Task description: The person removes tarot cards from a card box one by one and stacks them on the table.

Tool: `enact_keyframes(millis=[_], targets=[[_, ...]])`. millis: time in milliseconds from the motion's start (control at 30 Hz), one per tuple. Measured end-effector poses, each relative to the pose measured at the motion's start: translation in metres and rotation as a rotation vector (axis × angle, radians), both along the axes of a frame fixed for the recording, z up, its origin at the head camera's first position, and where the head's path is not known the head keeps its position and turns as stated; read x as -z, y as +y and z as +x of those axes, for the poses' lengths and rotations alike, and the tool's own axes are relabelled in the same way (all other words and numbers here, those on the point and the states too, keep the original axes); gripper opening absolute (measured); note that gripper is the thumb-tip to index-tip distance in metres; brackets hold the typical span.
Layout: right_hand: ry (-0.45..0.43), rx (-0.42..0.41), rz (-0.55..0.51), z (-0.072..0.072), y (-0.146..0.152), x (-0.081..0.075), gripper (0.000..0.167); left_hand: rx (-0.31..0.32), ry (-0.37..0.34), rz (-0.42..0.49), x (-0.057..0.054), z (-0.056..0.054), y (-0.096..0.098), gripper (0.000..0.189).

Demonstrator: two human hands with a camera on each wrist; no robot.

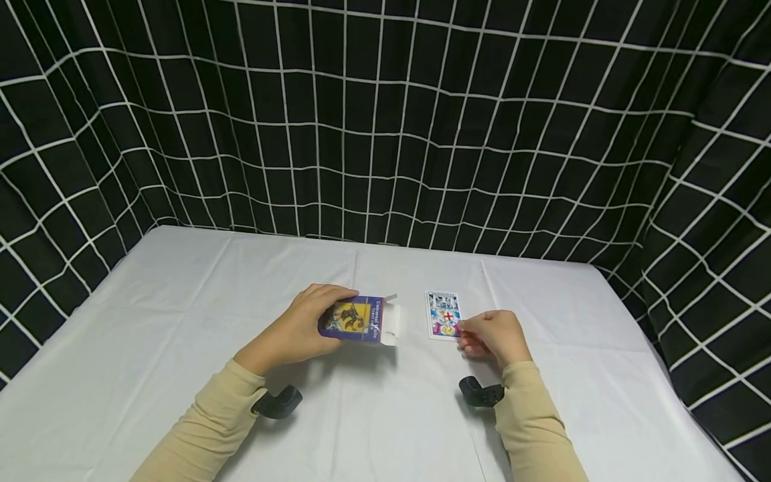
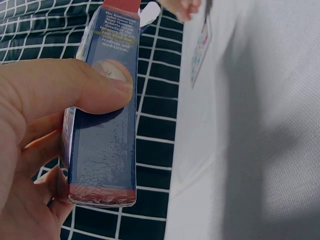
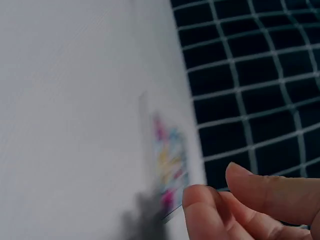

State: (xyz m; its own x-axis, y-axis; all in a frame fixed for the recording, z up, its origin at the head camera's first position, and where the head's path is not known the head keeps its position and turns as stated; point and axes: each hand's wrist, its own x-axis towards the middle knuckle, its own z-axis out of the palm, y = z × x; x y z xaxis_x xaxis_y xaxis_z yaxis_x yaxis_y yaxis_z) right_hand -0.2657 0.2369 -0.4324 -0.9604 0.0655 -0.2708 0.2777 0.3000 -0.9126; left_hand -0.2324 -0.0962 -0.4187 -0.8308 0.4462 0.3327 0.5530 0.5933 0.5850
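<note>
A purple-blue tarot card box (image 1: 355, 318) is gripped in my left hand (image 1: 306, 321), raised over the table, with its printed front up. Its white end flaps (image 1: 390, 323) stand open toward the right. In the left wrist view the thumb (image 2: 107, 90) presses along the box's narrow side (image 2: 104, 155). To the right, a colourful card (image 1: 444, 314) lies face up on the white cloth, perhaps with more beneath it. My right hand (image 1: 495, 335) is at the card's lower right corner, fingers bent. The right wrist view shows a gap between thumb and index finger, beside the blurred card (image 3: 171, 165).
A white cloth (image 1: 199, 301) with creases covers the table. Black curtains with a white grid (image 1: 373, 120) surround its back and sides. Dark wrist-worn devices (image 1: 277, 403) sit below both hands at the beige sleeves (image 1: 533, 415).
</note>
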Motion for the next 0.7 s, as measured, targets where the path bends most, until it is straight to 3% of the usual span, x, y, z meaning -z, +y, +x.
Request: enact_keyframes(millis=[133, 233, 467, 700], targets=[[0.136, -0.012, 0.036, 0.007, -0.012, -0.017, 0.031, 0.002, -0.001, 0.000, -0.001, 0.000, 0.001, 0.071], [0.189, -0.036, 0.015, 0.012, -0.022, -0.028, 0.032, 0.001, -0.005, 0.002, -0.001, 0.000, 0.001, 0.071], [0.234, -0.069, -0.052, 0.024, -0.040, -0.040, 0.038, -0.002, -0.017, -0.004, -0.001, 0.001, 0.001, 0.072], [0.248, -0.100, -0.085, 0.033, -0.057, -0.043, 0.030, 0.003, -0.014, -0.004, 0.001, 0.001, 0.002, 0.072]])
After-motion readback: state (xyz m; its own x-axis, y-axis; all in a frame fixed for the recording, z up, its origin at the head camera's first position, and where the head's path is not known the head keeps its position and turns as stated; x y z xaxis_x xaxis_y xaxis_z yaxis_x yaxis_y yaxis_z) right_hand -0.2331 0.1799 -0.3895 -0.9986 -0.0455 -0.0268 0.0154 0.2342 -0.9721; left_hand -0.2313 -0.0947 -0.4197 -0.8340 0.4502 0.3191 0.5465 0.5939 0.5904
